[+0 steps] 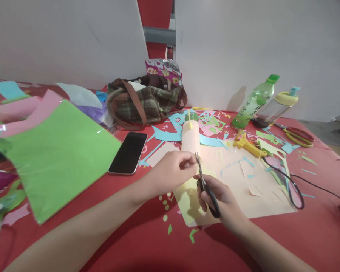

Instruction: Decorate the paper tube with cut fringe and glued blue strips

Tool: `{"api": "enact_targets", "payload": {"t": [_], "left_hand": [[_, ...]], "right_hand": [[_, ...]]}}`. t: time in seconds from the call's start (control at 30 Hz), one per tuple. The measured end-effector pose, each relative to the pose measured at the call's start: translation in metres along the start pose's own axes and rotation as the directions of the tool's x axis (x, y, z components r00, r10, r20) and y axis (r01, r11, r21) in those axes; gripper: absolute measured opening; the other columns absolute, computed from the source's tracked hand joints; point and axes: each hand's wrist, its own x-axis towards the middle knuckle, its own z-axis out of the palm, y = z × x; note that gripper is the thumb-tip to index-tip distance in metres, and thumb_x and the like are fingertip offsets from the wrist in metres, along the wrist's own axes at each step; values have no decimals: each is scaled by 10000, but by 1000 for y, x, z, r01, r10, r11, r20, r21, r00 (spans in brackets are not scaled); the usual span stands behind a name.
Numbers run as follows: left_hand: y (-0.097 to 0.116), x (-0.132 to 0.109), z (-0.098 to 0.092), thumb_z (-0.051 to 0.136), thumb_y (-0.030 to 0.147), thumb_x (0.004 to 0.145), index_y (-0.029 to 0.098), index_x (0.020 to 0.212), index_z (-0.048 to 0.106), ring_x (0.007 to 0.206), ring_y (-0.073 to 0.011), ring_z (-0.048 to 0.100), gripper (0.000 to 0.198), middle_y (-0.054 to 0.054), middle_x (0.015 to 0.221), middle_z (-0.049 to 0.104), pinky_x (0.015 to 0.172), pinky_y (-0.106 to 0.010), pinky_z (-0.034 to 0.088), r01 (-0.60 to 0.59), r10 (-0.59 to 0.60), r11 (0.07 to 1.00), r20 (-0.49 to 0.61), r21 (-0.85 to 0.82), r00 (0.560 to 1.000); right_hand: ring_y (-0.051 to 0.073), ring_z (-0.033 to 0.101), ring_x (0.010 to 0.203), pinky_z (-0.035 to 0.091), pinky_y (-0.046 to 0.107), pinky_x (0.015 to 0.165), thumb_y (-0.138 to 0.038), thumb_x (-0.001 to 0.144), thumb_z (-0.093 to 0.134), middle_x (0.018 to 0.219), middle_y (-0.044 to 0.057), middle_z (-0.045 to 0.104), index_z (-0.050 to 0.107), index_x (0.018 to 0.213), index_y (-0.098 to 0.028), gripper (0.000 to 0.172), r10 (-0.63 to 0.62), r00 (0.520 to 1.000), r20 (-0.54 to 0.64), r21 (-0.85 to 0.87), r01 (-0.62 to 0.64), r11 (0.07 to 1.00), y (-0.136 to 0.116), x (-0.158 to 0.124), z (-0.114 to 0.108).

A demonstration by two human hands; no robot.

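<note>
Black-handled scissors [214, 198] are gripped in my right hand [225, 200], their blades pointing up and away from me. Beside the blades is my left hand [171, 170], its thumb and fingertips pinched together. Whatever lies between those fingertips is too small to make out. Just beyond both hands a cylinder wrapped in cream paper [190, 136] with a green top [190, 116] can be seen, a yellow strip on its upper part. Under the hands are a pale yellow sheet [184, 206] and a large cream sheet [268, 206] with paper scraps on it.
To the left are a black phone [129, 153] and green card in clear wrap [65, 158]. A plaid bag [155, 102] stands at the back. On the right are a yellow glue gun [249, 145] with a black cord, a green bottle [255, 102], a clear jar [279, 109] and red-and-yellow-handled scissors [299, 136].
</note>
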Motion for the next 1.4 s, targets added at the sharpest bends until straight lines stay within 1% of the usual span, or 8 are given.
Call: {"api": "enact_targets", "payload": {"t": [0.17,0.27,0.4,0.57,0.67,1.07,1.27,1.4], "left_hand": [[1,0,0,402,221,716,161,584,441,489,-68,346,151,50,527,362,439,-182,269,24,-23,1000,41,-9,999],[2,-2,2,413,213,693,160,589,471,477,-66,344,130,50,513,381,423,-176,260,41,-41,999,135,2,990],[1,-4,5,412,194,657,157,554,461,449,-60,309,120,50,495,355,390,-177,226,25,-36,999,268,44,963],[-3,-3,9,400,150,615,158,514,368,443,-54,286,106,55,485,323,389,-176,209,-21,-24,990,325,137,946],[-3,-3,9,392,152,616,156,528,385,445,-51,300,88,53,494,338,400,-174,219,-16,-42,987,358,157,933],[1,-1,8,405,153,618,153,517,375,441,-45,291,105,62,486,322,405,-166,222,9,-55,987,281,161,958],[-4,0,10,386,219,691,148,604,500,464,-60,324,160,44,514,376,409,-179,227,3,-36,990,238,140,971],[-3,1,9,380,253,704,146,576,486,460,-65,332,198,37,508,392,396,-183,225,33,-70,989,255,147,964]], "right_hand": [[99,469,556,387,254,537,-364,706,558,698,-14,468,453,976,-219,324,-84,991,-108,82,93,992,4,2,-1],[121,498,652,405,255,586,-305,671,609,760,-13,476,426,970,-255,354,-104,982,-156,141,126,982,4,3,-2],[108,495,693,412,238,620,-211,678,607,800,-15,476,403,939,-264,335,-103,970,-221,159,140,977,0,3,-2],[94,497,665,413,219,604,-183,672,612,760,-26,485,412,933,-254,336,-78,979,-190,140,106,985,-1,1,-1],[81,493,632,404,192,565,-185,671,609,738,-38,485,420,920,-260,321,-67,982,-179,138,93,986,-1,0,0],[80,467,618,383,196,519,-168,683,586,776,-26,469,409,922,-249,308,-68,980,-187,133,94,987,0,2,0],[91,475,633,378,200,521,-160,661,592,752,-30,478,422,918,-258,323,-118,955,-271,131,158,979,4,4,-2],[96,474,641,378,203,524,-148,653,591,739,-31,480,426,908,-256,322,-109,948,-299,138,156,978,4,5,-1]]}}
